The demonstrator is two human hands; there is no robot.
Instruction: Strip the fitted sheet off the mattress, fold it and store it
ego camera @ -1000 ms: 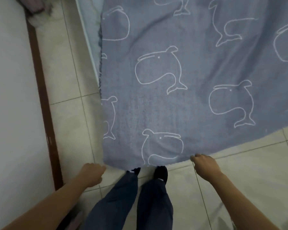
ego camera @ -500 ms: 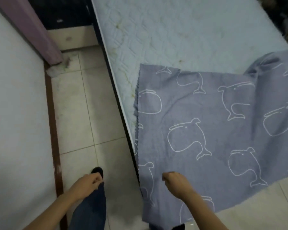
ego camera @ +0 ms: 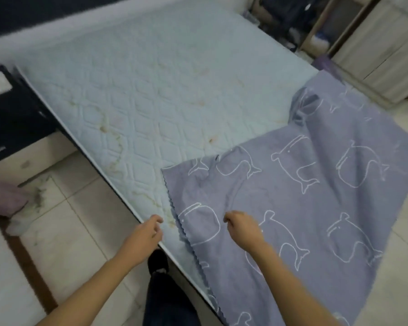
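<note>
The blue-grey fitted sheet (ego camera: 299, 198) with white whale outlines lies spread over the near right corner of the mattress (ego camera: 151, 90) and hangs over its edge toward the floor. The rest of the pale blue quilted mattress is bare and stained. My left hand (ego camera: 147, 232) hovers over the mattress's near edge, just left of the sheet's zigzag hem, fingers loosely curled and holding nothing. My right hand (ego camera: 243, 228) is over the sheet a little inside that hem, fingers loosely curled, with no fabric visibly between them.
Tiled floor (ego camera: 76, 231) runs along the bed's left side, where my dark shoe (ego camera: 157, 261) stands at the bed frame. A dark bedside cabinet (ego camera: 12, 118) is at the far left, a purple cloth (ego camera: 3, 200) lies on the floor, and a wardrobe (ego camera: 386, 50) stands at the far right.
My view has risen from the sheet's hanging end to the whole bed. I have stepped to the bed's left side, and both hands have moved up to the sheet's left hem.
</note>
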